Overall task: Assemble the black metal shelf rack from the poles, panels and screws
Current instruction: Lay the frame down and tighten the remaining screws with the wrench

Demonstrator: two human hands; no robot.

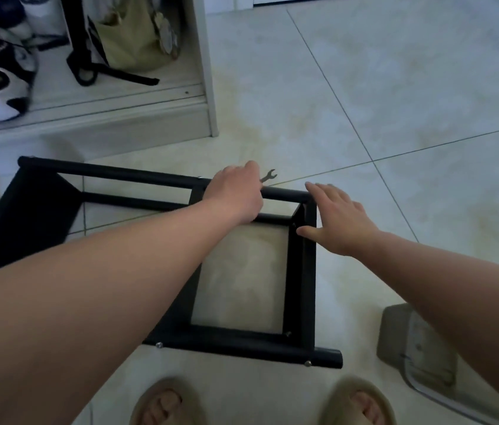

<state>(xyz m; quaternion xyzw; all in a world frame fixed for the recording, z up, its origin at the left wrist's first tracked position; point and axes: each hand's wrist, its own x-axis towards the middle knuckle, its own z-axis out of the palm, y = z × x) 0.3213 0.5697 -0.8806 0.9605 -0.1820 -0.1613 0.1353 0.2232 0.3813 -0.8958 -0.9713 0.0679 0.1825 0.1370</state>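
Rack [300, 271] lies on its side at frame centre, poles, panels and visible screws [159, 345] joined; probably only tightening remains. At twelve o'clock, the left hand [236, 194] clutches a wrench [269, 174] against the far pole [119, 174]. At two o'clock, the right hand [340, 219], fingers spread, rests on the corner.

Both bare arms reach forward over the rack [300, 271]. Left hand [234, 194] at the rack's far pole, knuckles up, fingers curled round a small wrench [268, 176] that sticks out past them. Right hand [337, 222] at the rack's far right corner, fingers straight and spread, thumb touching the rack's end panel.
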